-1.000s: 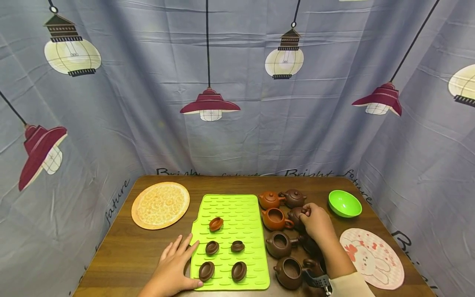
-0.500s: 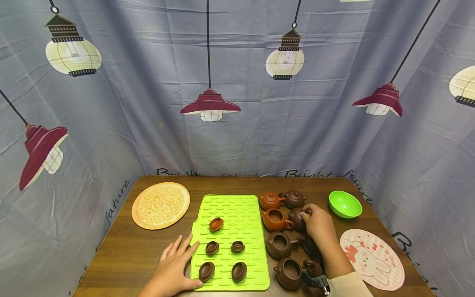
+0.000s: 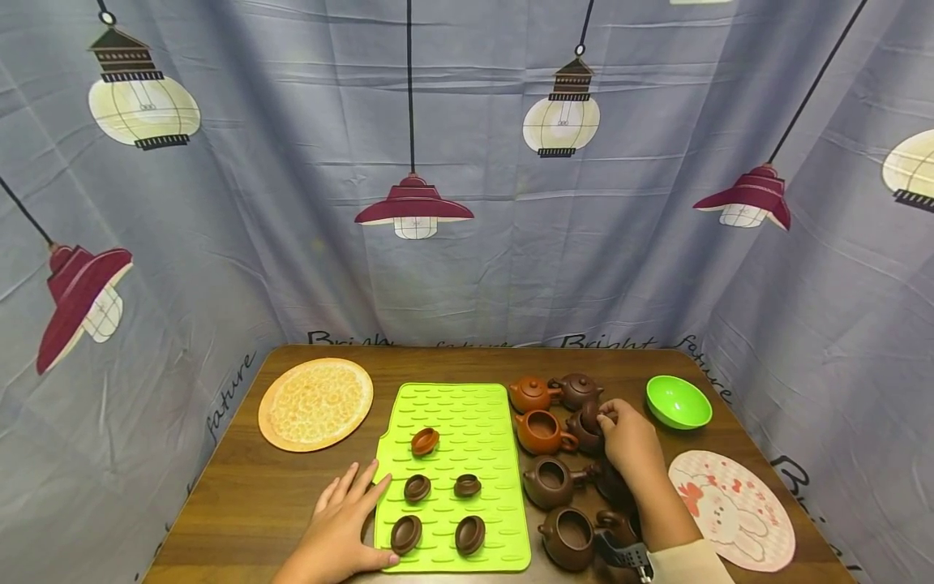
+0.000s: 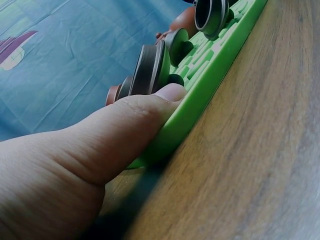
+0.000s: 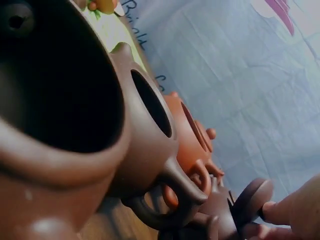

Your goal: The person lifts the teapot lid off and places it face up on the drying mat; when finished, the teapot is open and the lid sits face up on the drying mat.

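Note:
My right hand pinches the lid of a dark brown teapot in the second row from the back. In the right wrist view the lid stands tilted up at the pot's mouth. My left hand lies with fingers spread along the left edge of a lime-green silicone mat, its thumb on the front corner. On the mat rest an orange-brown lid and several dark brown lids, lying tipped with their undersides showing. Beside the mat stand two lidless dark teapots and a lidless orange one.
At the back, an orange teapot and a dark teapot wear their lids. More dark pots sit partly under my right forearm. A green bowl and a rabbit placemat lie right; a round yellow mat lies left.
The lid under my right fingers has tipped up from the dark teapot, whose mouth now shows. My left hand has stayed in place, and the mat's lids have not moved.

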The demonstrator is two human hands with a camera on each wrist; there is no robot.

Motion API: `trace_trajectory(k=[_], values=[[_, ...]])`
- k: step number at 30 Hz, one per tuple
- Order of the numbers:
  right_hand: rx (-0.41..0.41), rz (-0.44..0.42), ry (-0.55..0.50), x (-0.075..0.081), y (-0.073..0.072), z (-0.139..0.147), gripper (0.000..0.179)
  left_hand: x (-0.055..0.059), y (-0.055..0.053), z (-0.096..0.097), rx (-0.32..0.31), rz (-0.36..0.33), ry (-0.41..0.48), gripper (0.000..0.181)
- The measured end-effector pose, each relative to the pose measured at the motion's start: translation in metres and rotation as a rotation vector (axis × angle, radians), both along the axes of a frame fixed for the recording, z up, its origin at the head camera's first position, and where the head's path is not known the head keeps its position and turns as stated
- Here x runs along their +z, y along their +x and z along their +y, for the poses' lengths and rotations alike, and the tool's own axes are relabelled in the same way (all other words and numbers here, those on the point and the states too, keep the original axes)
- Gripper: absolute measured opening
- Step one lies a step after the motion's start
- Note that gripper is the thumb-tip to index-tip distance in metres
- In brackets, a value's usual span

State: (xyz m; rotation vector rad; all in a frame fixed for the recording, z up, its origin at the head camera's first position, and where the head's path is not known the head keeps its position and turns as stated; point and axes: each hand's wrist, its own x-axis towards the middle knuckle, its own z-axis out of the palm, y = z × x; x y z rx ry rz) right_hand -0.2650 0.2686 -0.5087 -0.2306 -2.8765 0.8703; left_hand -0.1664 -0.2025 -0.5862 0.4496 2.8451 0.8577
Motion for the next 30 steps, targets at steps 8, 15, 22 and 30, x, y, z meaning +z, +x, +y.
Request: trace_trajectory(k=[8,15,22,30], values=[[0.017,-0.043,-0.176,0.002,-0.002,-0.006,0.021,-0.001,-0.001,-0.001,-0.005,0.025,-0.019,0.118],[0.034,-0.095,-0.469,0.003,-0.001,-0.020,0.027,0.002,0.001,0.000,-0.009,-0.001,0.000,0.118],[0.082,-0.128,-0.692,0.001,0.001,-0.044,0.025,0.002,0.001,-0.001,-0.008,0.003,0.015,0.117],[0.133,-0.208,-0.833,0.000,0.001,-0.074,0.027,0.000,0.000,-0.001,-0.006,0.007,-0.002,0.118]])
